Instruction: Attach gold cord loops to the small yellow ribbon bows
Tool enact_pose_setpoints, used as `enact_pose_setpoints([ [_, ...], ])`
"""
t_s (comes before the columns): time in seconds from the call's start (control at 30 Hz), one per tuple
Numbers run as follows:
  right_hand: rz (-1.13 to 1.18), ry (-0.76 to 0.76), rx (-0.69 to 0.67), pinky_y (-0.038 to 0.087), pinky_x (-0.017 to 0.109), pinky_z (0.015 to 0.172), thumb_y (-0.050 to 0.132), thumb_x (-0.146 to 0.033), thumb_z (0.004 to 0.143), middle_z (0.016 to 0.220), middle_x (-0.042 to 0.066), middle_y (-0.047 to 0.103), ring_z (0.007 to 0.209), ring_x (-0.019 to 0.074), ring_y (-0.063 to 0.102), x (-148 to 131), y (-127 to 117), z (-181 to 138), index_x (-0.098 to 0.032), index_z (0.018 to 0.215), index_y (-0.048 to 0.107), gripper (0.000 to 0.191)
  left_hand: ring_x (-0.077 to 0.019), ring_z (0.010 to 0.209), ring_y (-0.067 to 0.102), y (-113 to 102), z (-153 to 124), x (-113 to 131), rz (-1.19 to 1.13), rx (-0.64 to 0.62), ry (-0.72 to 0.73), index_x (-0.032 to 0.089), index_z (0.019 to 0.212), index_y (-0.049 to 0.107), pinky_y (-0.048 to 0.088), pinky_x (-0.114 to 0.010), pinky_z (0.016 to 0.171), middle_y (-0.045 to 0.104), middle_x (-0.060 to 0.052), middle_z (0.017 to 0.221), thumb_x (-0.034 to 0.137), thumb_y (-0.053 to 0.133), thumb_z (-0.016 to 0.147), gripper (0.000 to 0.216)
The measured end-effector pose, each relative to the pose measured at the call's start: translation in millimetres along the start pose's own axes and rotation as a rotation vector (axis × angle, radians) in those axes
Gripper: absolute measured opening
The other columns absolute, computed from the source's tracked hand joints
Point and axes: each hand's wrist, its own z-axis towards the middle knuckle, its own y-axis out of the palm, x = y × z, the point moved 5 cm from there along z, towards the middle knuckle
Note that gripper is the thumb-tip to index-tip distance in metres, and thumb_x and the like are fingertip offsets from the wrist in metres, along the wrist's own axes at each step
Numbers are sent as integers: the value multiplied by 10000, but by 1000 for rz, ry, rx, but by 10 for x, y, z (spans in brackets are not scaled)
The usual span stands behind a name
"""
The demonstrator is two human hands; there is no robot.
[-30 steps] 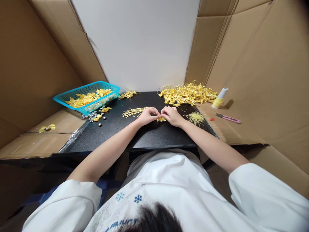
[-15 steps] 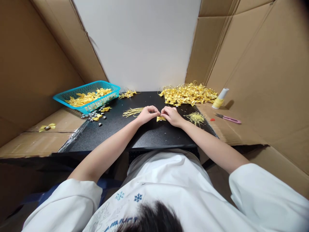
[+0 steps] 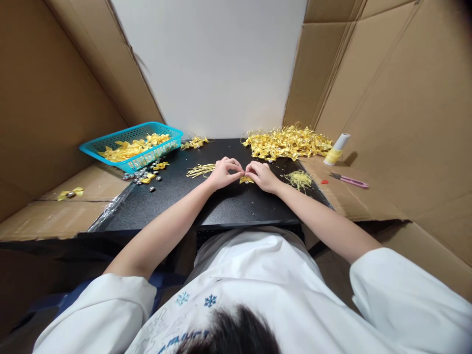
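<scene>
My left hand (image 3: pixel 225 174) and my right hand (image 3: pixel 261 176) meet over the middle of a black tabletop (image 3: pixel 177 199), thumbs and fingertips pinched together. Just below the fingertips hangs a small yellow ribbon bow (image 3: pixel 246 180) with something shiny at its centre. Both hands appear to hold it at its top; any cord between the fingertips is too fine to make out. Beside my left hand lies a bundle of yellow cords (image 3: pixel 199 170), partly covered by the fingers. To the right of my right hand is a loose heap of thin yellow cord clippings (image 3: pixel 299 180).
At the left stands a turquoise basket (image 3: pixel 129 132) of yellow bows, with silver beads (image 3: pixel 140 176) in front. One bow (image 3: pixel 71 194) lies on cardboard. A big pile of bows (image 3: pixel 289 142) sits at the back right, near a cone spool (image 3: pixel 337 149) and pink-handled snips (image 3: pixel 348 180).
Both hands stay pinched at the same spot, with only slight finger movement. The bow beneath them has tilted a little. Nothing else has visibly moved apart from a slight camera shift.
</scene>
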Motion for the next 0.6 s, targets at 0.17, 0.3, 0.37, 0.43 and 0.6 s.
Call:
enact_pose_setpoints([
  [0.17, 26, -1, 1, 318, 300, 791, 521, -212, 891, 892, 34, 614, 793, 159, 528, -3, 4, 7, -174, 846, 556, 68, -223, 952, 505, -11, 4, 76, 110, -9, 62, 235, 809, 771, 303, -437, 923, 716, -48, 1002, 394, 647, 819, 202],
  [0.3, 51, -1, 7, 329, 296, 774, 516, -211, 890, 887, 33, 615, 782, 157, 525, -6, -2, 8, -177, 835, 553, 75, -230, 965, 491, 12, 8, 72, 118, -39, 74, 260, 844, 781, 301, -441, 914, 709, -55, 1042, 453, 629, 836, 246],
  [0.37, 64, -1, 12, 335, 295, 769, 514, -213, 889, 881, 33, 615, 778, 157, 523, -5, -6, 10, -179, 828, 550, 78, -230, 970, 487, 22, 7, 61, 108, -49, 74, 270, 863, 782, 306, -438, 912, 704, -56, 1052, 482, 603, 851, 277],
  [0.43, 82, -3, 14, 342, 293, 761, 511, -217, 888, 878, 35, 616, 773, 157, 521, -5, -8, 11, -181, 824, 547, 82, -231, 973, 487, 32, 6, 50, 94, -60, 78, 273, 877, 781, 313, -431, 904, 702, -58, 1056, 505, 584, 859, 305],
  [0.6, 103, 5, 15, 348, 291, 754, 512, -208, 879, 882, 38, 614, 763, 154, 521, 1, -3, 11, -177, 814, 541, 78, -233, 973, 492, 63, 8, 23, 75, -88, 88, 260, 881, 779, 333, -417, 883, 699, -64, 1061, 531, 566, 864, 346],
])
